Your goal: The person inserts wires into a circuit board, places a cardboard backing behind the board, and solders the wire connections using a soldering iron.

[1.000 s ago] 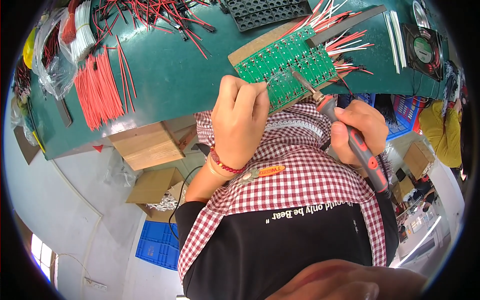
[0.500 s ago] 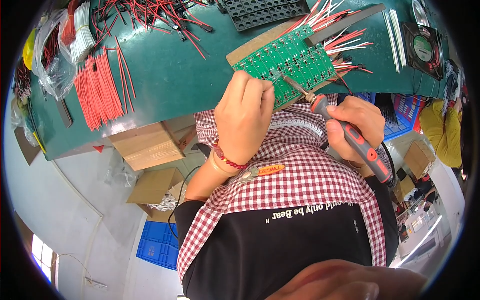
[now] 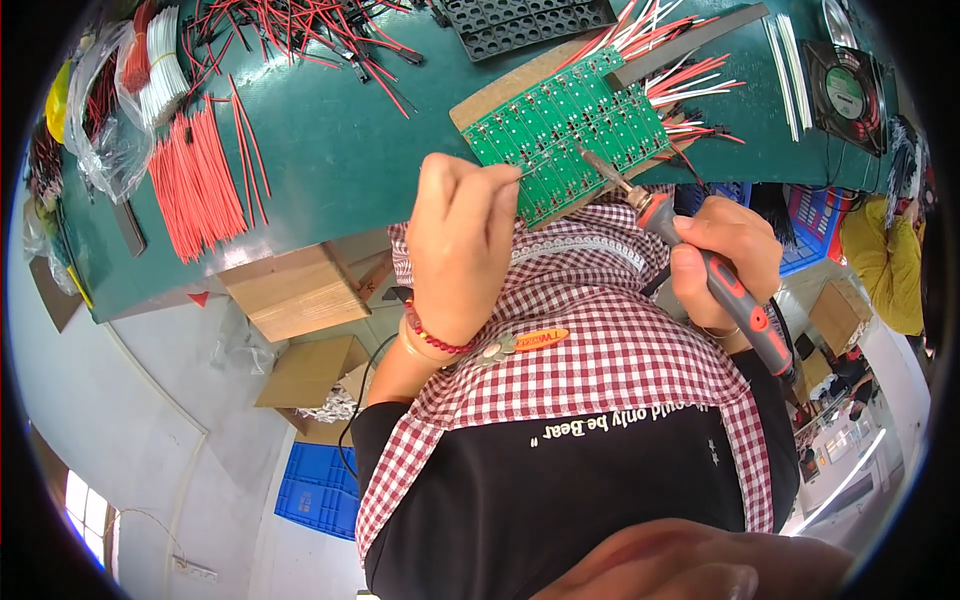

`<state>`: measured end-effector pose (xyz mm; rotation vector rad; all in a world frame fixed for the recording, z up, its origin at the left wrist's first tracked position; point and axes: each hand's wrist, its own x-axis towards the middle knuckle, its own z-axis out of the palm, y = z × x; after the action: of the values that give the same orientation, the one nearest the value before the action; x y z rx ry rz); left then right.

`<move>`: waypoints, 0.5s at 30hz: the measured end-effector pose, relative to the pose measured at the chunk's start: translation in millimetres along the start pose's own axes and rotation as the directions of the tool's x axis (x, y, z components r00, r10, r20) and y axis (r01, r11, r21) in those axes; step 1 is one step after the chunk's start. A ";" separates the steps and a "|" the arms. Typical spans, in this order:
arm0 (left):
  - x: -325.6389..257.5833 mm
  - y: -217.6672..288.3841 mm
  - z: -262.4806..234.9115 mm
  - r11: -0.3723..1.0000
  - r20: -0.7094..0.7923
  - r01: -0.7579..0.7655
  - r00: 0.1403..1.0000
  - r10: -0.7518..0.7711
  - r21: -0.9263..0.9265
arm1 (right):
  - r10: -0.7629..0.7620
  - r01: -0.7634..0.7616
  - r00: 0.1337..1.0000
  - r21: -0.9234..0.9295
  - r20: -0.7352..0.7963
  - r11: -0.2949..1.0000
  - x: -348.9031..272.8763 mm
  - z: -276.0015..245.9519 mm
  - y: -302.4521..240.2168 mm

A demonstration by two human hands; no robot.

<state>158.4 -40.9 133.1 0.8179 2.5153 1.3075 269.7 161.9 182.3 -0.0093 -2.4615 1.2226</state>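
I am watching the left hand (image 3: 460, 250) hovering over the near edge of the green circuit board (image 3: 570, 135), its grip pinched together on a thin wire (image 3: 524, 172) whose tip is touching the board. The right hand (image 3: 725, 255) is wrapping its grip tight around the red and grey soldering iron (image 3: 700, 270), whose metal tip is resting on the board's middle. The board is lying on a brown backing sheet (image 3: 500, 95) on the green bench (image 3: 340, 150), right at the bench's near edge. Red and white leads (image 3: 690, 80) are fanning out from the board's far side, with one dark bar (image 3: 685, 45) lying across them. To the left, one bundle of cut red wires (image 3: 195, 180) is lying near bagged wires (image 3: 110, 110). Beyond the board I am counting one black tray (image 3: 520, 15), and at the far right one small fan (image 3: 845, 95). Two cardboard boxes (image 3: 295, 290) are sitting below the bench. The left hand is hiding the board's near left corner.
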 end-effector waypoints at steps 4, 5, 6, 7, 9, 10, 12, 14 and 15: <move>-0.9 -8.1 -2.7 0.995 -0.058 0.083 0.995 -0.086 -0.057 | -0.017 0.017 1.000 0.014 0.009 1.000 -0.7 5.6 0.5; -0.1 -8.6 -3.5 0.997 -0.072 0.069 0.995 -0.071 -0.022 | -0.017 0.017 1.000 0.016 0.010 1.000 0.3 7.4 0.0; 0.7 -9.1 -3.8 0.998 -0.085 0.055 0.995 -0.054 0.013 | -0.009 0.008 1.000 0.031 0.019 0.999 1.4 9.5 -0.5; 0.5 -9.6 -2.9 0.998 -0.088 0.057 0.995 -0.056 0.014 | -0.002 0.000 1.000 0.046 0.029 0.999 2.1 11.6 -1.0; -0.8 -10.2 1.4 0.999 -0.106 0.046 0.993 -0.046 -0.007 | -0.004 0.003 0.999 0.038 0.035 0.999 3.5 17.1 0.1; -0.9 -11.2 3.2 0.999 -0.107 0.047 0.993 -0.047 -0.008 | -0.005 0.004 0.999 0.026 0.039 1.000 4.6 19.2 0.3; -1.5 -12.9 5.9 0.999 -0.101 0.027 0.994 -0.030 -0.030 | 0.005 -0.006 0.999 0.025 0.038 1.000 5.6 21.5 0.0; -1.7 -11.9 5.2 0.999 -0.097 0.030 0.995 -0.033 -0.033 | 0.015 -0.016 0.999 0.024 0.037 1.000 4.7 23.7 0.4; -1.9 -11.4 4.6 0.999 -0.091 0.033 0.995 -0.036 -0.036 | 0.002 -0.002 1.000 0.016 0.024 1.000 4.1 24.7 0.7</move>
<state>157.5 -44.0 121.1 0.7200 2.5565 1.4037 257.3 144.2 169.7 0.0073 -2.4732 1.2498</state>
